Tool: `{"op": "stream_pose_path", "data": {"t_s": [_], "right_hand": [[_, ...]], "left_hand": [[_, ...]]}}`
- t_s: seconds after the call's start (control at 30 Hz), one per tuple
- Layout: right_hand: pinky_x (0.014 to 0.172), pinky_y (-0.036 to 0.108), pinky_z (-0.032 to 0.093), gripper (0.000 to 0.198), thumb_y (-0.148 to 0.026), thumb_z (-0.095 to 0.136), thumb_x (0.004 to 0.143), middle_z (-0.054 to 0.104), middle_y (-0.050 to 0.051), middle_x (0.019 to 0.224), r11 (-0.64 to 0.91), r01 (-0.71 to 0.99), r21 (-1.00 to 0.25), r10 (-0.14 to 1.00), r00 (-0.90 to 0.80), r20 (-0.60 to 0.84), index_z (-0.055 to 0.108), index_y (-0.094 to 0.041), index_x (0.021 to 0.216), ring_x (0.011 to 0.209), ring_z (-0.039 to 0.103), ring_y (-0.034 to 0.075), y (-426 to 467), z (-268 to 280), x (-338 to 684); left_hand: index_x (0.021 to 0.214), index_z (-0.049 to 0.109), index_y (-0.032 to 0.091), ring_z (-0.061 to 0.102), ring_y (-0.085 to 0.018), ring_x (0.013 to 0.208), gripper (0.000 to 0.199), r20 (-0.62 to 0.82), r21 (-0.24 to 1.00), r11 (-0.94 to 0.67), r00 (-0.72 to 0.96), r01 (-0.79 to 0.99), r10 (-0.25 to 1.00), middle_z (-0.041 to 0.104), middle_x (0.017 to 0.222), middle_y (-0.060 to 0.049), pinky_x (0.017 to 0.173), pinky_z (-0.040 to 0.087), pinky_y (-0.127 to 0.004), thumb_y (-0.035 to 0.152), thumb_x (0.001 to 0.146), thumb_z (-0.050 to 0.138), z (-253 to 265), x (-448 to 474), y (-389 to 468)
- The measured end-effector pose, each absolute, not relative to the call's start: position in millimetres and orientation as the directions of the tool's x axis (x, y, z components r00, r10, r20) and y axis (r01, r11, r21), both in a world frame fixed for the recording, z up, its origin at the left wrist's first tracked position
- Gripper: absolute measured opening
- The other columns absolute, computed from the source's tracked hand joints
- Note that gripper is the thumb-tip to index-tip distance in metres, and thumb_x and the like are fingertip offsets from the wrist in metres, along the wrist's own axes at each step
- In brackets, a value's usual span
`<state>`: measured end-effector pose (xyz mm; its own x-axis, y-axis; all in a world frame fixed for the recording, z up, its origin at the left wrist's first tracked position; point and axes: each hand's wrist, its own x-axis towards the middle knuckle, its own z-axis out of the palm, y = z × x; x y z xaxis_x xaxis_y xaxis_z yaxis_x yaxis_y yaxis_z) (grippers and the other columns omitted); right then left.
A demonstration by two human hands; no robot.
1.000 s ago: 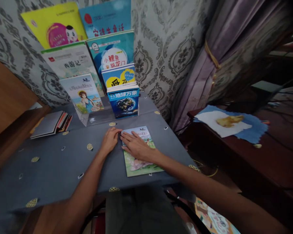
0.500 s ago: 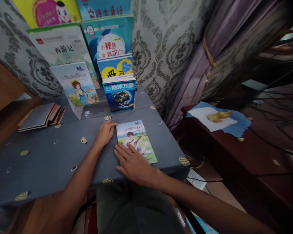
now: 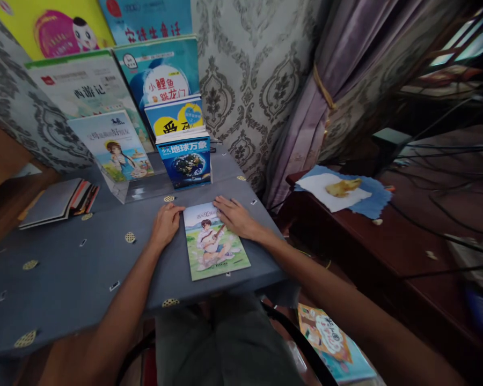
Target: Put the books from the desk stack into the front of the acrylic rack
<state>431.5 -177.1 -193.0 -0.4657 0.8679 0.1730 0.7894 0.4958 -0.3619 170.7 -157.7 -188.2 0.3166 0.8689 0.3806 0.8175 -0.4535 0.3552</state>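
A thin paperback book (image 3: 215,249) with a guitar player on its cover lies closed and flat on the cloth-covered table. Its upper left corner is held between the bent fingers of my left hand (image 3: 166,224), the fingertips pressed together there. My right hand (image 3: 238,217) rests on the upper right of the cover, fingers stretched out, hiding part of the title. Behind my hands, a blue earth book (image 3: 188,163) stands at the front of a row, and a light blue book (image 3: 118,147) leans on a clear stand (image 3: 145,192).
Larger picture books (image 3: 80,88) stand against the patterned curtain at the back. A stack of books (image 3: 54,202) lies at the left. Beyond the table's right edge is a dark red bench (image 3: 346,225) with a blue cloth (image 3: 312,179). Another book (image 3: 332,343) lies below, right of my lap.
My right hand has slid up from the lower left of the cover to its upper right, uncovering the lower picture. My left hand stays at the corner. The camera view has shifted slightly.
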Motion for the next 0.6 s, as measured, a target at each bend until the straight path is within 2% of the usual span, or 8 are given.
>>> {"op": "stream_pose_path", "data": {"t_s": [0.17, 0.23, 0.33, 0.47, 0.6], "right_hand": [[0.119, 0.053, 0.029, 0.049, -0.025, 0.029, 0.102, 0.044, 0.016, 0.155, 0.495, 0.774, -0.394, 0.868, -0.453, 0.203, 0.049, -0.012, 0.145, 0.148, 0.034, 0.025, -172, -200, 437], [0.119, 0.052, 0.029, 0.05, -0.024, 0.028, 0.101, 0.044, 0.014, 0.156, 0.49, 0.763, -0.421, 0.871, -0.451, 0.195, 0.047, -0.013, 0.147, 0.148, 0.033, 0.023, -173, -200, 437], [0.12, 0.051, 0.028, 0.052, -0.024, 0.027, 0.102, 0.043, 0.011, 0.157, 0.471, 0.741, -0.478, 0.879, -0.439, 0.186, 0.039, -0.016, 0.152, 0.149, 0.033, 0.021, -171, -199, 439], [0.122, 0.05, 0.025, 0.054, -0.028, 0.026, 0.102, 0.04, 0.01, 0.159, 0.455, 0.715, -0.53, 0.885, -0.432, 0.177, 0.032, -0.017, 0.155, 0.149, 0.032, 0.021, -168, -200, 443], [0.122, 0.051, 0.023, 0.054, -0.032, 0.025, 0.103, 0.039, 0.008, 0.159, 0.456, 0.704, -0.545, 0.883, -0.433, 0.179, 0.031, -0.019, 0.155, 0.149, 0.032, 0.02, -169, -201, 443]], "left_hand": [[0.113, 0.072, 0.019, 0.06, -0.025, 0.099, 0.032, 0.383, 0.257, -0.471, 0.358, 0.844, 0.851, 0.067, 0.101, -0.009, 0.096, 0.049, -0.041, 0.027, 0.096, 0.046, -185, 174, -165], [0.118, 0.069, 0.019, 0.057, -0.028, 0.11, 0.034, 0.376, 0.204, -0.493, 0.397, 0.846, 0.837, 0.065, 0.114, -0.012, 0.1, 0.047, -0.045, 0.035, 0.097, 0.047, -183, 179, -171], [0.126, 0.065, 0.019, 0.044, -0.034, 0.133, 0.038, 0.322, 0.139, -0.551, 0.488, 0.823, 0.811, 0.057, 0.135, -0.016, 0.107, 0.042, -0.053, 0.04, 0.097, 0.051, -180, 193, -181], [0.134, 0.06, 0.021, 0.035, -0.035, 0.143, 0.041, 0.21, 0.129, -0.659, 0.629, 0.741, 0.748, 0.054, 0.141, -0.016, 0.112, 0.033, -0.059, 0.037, 0.098, 0.051, -175, 217, -196], [0.136, 0.058, 0.025, 0.032, -0.033, 0.145, 0.039, 0.157, 0.152, -0.768, 0.752, 0.623, 0.641, 0.051, 0.145, -0.013, 0.116, 0.029, -0.059, 0.036, 0.1, 0.049, -170, 237, -218]]}}
